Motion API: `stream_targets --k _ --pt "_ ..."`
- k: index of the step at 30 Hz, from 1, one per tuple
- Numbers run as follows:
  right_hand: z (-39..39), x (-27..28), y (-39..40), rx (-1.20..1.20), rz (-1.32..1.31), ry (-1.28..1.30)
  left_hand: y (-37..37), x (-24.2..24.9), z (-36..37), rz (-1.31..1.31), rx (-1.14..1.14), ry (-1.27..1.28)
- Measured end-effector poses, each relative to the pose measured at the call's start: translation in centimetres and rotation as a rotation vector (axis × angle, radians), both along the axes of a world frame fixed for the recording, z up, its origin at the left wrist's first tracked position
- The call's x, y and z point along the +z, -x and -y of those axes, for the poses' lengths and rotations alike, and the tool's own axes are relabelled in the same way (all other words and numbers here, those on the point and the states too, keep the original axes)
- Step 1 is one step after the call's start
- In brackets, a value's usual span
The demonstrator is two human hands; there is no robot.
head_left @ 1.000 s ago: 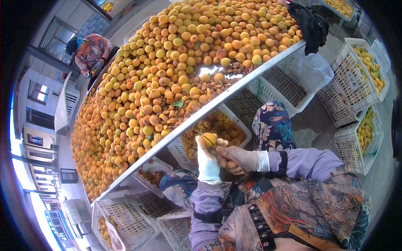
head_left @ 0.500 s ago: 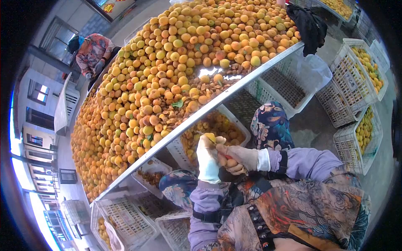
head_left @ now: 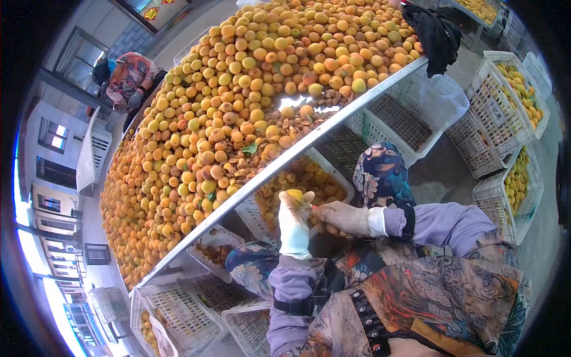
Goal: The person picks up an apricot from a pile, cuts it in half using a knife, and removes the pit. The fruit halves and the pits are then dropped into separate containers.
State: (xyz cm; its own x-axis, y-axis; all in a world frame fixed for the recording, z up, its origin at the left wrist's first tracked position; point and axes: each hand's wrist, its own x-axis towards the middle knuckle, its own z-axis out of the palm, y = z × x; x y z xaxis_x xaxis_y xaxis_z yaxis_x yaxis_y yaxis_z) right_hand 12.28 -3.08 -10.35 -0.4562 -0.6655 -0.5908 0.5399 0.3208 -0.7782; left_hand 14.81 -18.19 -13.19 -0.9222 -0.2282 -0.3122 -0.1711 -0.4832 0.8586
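Observation:
My left hand (head_left: 294, 215), in a pale glove, points upward and grips a yellow-orange apricot (head_left: 295, 194) between thumb and fingers. Just to its right, my right hand (head_left: 344, 218), also gloved, has its fingers curled round something; a small red end shows at its fingertips, the rest is hidden. Both hands are close together over my lap, by a white crate of apricot pieces (head_left: 324, 184) under the table edge. Beyond it, a large heap of apricots (head_left: 196, 125) covers the sloping table (head_left: 262, 173).
A co-worker (head_left: 128, 80) bends at the heap's far left side. Stacked crates of apricots (head_left: 499, 116) stand at the right. An empty-looking crate (head_left: 401, 122) sits under the table, with a black cloth (head_left: 437, 38) above. More crates (head_left: 178, 309) are at lower left.
My right hand has drawn slightly away from the left fingertips and turned, covering what showed in its palm. The apricot sits more upright in my left hand. The co-worker leans lower.

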Motion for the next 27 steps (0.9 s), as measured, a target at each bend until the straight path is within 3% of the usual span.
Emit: stream_targets --k 3,5,9,11,12,14,15,17,20,27 --pt "0.4 -0.9 -0.1 -0.045 -0.092 0.067 -0.3 0.9 -0.2 0.068 -0.068 -0.077" --pt "1.0 -3.3 -0.2 -0.087 -0.41 0.103 -0.4 0.9 -0.5 0.087 -0.052 -0.103" --pt "1.3 -3.5 -1.2 -0.174 -0.428 0.117 -0.3 0.6 -0.8 0.122 0.066 -0.126" --pt "1.2 -2.6 -0.6 -0.15 -0.161 0.151 0.0 -0.3 -0.4 0.093 0.089 -0.183" --pt "1.2 -2.0 -0.2 -0.151 -0.164 0.152 -0.1 0.0 -0.6 0.049 0.076 -0.112" --pt "1.0 -1.3 0.4 -0.063 0.164 0.086 -0.1 0.2 -0.6 0.006 0.06 -0.043" --pt "1.0 -1.7 0.4 -0.064 0.163 0.085 -0.1 0.1 -0.3 0.045 0.041 -0.01" --pt "1.1 -2.5 0.3 -0.06 0.497 0.316 -0.3 -0.5 0.3 0.084 0.025 0.022" --pt "0.8 -2.1 0.0 -0.06 0.568 0.418 -0.7 -1.6 1.3 -0.029 -0.039 0.114" --pt "1.1 -2.8 -0.3 0.01 0.707 0.574 -1.6 -0.5 0.5 -0.117 -0.058 -0.321"
